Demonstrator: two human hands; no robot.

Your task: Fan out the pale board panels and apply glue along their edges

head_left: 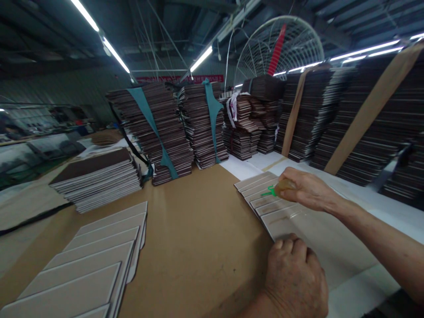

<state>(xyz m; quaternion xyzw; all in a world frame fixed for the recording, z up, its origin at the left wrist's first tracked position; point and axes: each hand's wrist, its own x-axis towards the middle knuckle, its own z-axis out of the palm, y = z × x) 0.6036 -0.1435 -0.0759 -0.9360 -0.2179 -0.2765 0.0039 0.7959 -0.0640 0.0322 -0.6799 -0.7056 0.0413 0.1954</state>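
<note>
My right hand (pixel 306 191) is closed around a yellowish squeeze bottle (pixel 285 189) with a green tip. The tip points left, low over a fanned row of beige panels (pixel 265 199) with white edges. Shiny wet streaks show on the nearer panels of this row. In the foreground, my left hand (pixel 296 276) has its fingers curled at the left edge of the nearest panel; its fingertips are hidden. A second fanned group of beige panels (pixel 89 260) lies at the lower left, apart from both hands.
Brown board (pixel 198 229) covers the table between the two panel groups. A low stack of dark panels (pixel 99 176) sits at the left. Tall strapped stacks (pixel 159 128) line the back, with more stacks (pixel 371 119) at the right. A large caged fan (pixel 280 48) stands behind.
</note>
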